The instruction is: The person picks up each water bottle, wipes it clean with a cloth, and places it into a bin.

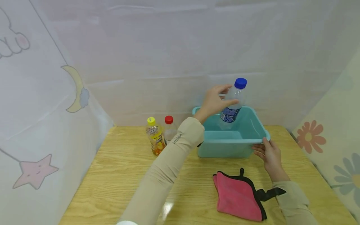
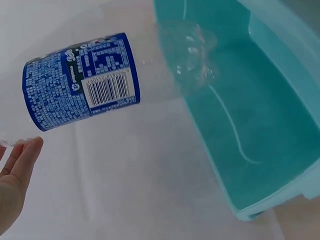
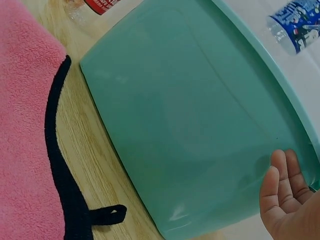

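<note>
My left hand (image 1: 216, 100) grips a clear plastic bottle (image 1: 230, 114) by its upper part, with the blue cap on top. A blue label with a barcode wraps the bottle (image 2: 82, 80). It hangs slightly tilted over a teal plastic basin (image 1: 225, 149), its base overlapping the basin's opening in the head view. My right hand (image 1: 269, 154) holds the basin's front right corner, thumb over the rim and fingers under it against the outer wall. In the right wrist view, those fingers (image 3: 283, 187) lie along the basin's side.
Left of the basin stand a yellow-capped bottle (image 1: 156, 140) and a red-capped bottle (image 1: 169, 129), partly hidden by my left sleeve. A folded pink cloth (image 1: 237, 197) with black edging lies in front of the basin on the wooden table (image 1: 112, 181). A white sheet (image 1: 157, 56) hangs behind.
</note>
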The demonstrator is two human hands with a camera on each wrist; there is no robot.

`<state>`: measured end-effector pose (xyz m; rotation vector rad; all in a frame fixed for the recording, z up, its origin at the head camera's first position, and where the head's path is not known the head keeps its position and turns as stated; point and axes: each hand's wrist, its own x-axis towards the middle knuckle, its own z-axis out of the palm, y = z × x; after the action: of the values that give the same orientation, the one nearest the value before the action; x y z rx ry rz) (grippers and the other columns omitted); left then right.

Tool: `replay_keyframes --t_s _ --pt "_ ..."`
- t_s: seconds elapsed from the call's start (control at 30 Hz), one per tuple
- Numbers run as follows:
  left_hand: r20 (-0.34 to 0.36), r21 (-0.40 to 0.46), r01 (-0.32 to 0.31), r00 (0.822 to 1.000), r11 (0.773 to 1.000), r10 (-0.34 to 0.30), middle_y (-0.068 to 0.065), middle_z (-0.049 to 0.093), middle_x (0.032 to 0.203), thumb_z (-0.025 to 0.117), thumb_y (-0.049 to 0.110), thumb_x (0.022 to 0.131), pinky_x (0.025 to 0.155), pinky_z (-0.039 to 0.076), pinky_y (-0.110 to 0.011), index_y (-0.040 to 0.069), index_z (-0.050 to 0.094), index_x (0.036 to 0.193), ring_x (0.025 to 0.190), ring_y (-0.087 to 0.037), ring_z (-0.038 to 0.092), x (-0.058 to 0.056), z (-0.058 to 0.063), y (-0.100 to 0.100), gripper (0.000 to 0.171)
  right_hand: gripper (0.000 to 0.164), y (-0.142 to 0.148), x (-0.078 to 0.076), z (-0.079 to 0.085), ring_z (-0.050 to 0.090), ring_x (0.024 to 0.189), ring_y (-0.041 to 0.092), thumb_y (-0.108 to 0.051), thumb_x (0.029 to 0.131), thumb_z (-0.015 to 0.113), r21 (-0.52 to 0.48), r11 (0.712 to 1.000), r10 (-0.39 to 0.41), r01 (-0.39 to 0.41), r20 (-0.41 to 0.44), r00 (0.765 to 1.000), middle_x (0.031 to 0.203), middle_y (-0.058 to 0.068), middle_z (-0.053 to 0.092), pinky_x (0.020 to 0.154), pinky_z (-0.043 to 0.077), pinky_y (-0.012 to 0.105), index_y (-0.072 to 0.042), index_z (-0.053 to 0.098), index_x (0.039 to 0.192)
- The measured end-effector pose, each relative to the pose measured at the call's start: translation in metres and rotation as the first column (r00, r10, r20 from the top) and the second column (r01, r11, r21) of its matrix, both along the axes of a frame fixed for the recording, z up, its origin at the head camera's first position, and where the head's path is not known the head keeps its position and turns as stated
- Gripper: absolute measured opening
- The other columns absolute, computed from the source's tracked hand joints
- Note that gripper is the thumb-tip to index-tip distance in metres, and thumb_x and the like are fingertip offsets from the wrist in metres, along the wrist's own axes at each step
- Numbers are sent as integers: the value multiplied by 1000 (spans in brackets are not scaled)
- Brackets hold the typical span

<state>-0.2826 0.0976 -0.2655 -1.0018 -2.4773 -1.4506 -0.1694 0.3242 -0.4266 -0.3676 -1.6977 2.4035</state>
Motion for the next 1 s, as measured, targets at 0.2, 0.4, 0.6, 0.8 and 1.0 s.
replay_keyframes --t_s 0.2,0.4,0.6,0.8,1.0 --pt "14 -93 7 1000 996 -6 -4 49 131 64 36 84 89 41 -17 14 40 137 115 -10 47 -11 -9 15 63 34 -2 4 -1 64 69 10 -33 92 49 -30 1000 -1 1 -6 1000 75 0 65 59 53 22 -11 41 116" --pt "7 -168 16 1000 986 -15 -3 47 132 64 35 84 87 42 -15 12 39 137 116 -12 47 -21 -22 27 63 35 -8 7 -3 65 69 11 -31 92 50 -46 999 0 -1 -25 1000 75 1 65 59 53 22 -8 41 117" --pt "74 -238 31 997 971 -14 -2 49 132 65 35 82 90 39 -16 12 40 137 116 -11 47 -29 -34 40 64 36 -11 10 -4 65 68 11 -31 92 50 -57 998 -25 24 -12 1000 74 1 65 59 54 22 -8 41 117" --pt "94 -289 63 995 955 -37 -3 48 132 65 35 83 91 39 -15 11 41 137 117 -12 46 -35 -43 52 63 37 -12 18 -2 65 70 11 -32 92 50 -55 998 -30 30 3 1000 75 1 64 61 54 23 -8 40 118" --pt "86 -373 90 994 924 -63 -3 49 131 65 34 83 90 39 -16 9 42 135 116 -12 47 -36 -49 60 62 39 -16 25 -3 65 71 12 -33 92 50 -77 996 -32 34 15 999 76 1 64 62 54 23 -7 39 119"
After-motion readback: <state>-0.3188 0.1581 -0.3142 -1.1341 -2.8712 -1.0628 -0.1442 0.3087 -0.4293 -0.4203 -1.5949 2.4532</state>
